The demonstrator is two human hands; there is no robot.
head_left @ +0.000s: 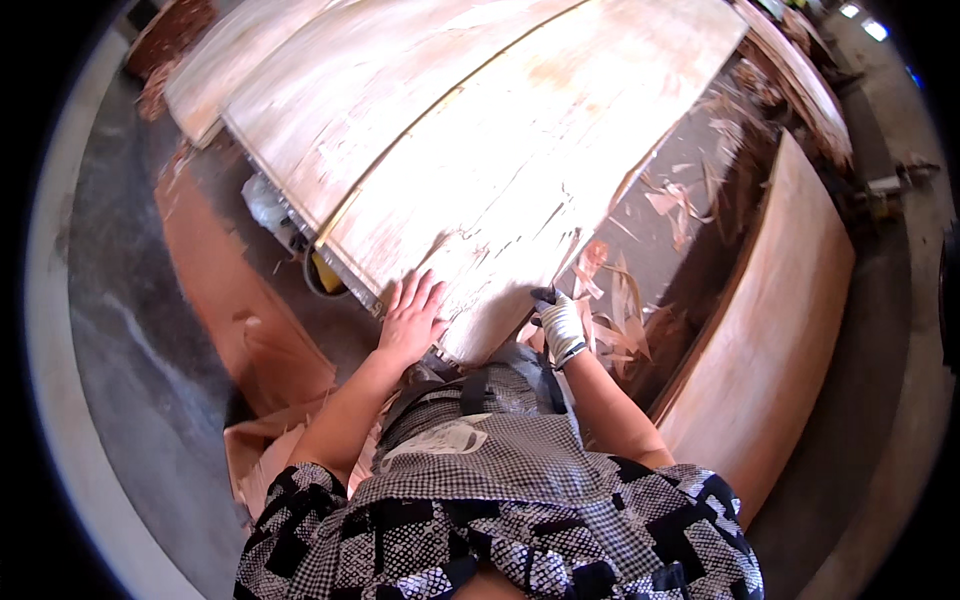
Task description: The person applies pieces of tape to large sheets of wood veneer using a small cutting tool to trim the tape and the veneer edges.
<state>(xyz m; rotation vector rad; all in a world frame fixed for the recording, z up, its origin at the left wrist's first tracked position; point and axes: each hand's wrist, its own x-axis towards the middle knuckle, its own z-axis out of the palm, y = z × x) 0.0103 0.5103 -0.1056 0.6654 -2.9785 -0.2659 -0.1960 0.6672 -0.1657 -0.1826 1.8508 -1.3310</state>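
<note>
A large pale wood veneer sheet [470, 190] with cracks and dark splits spreads out in front of me. My left hand [412, 318], bare, rests on its near left part with fingers stretched out. At the sheet's near right edge is my right hand [560, 322], wearing a whitish glove with dark fingertips. Its fingers are curled closed by the edge; what they hold, if anything, is too small to make out. A long, narrow yellowish strip [385, 155] runs lengthwise along the sheet.
To the right leans a thick stack of veneer panels [770, 320]. Torn veneer scraps [625, 310] litter the floor beside my right hand. Reddish-brown sheets [240, 300] lie at the left. A yellow object [325, 272] and a clear plastic bag [264, 203] show under the sheet's left edge.
</note>
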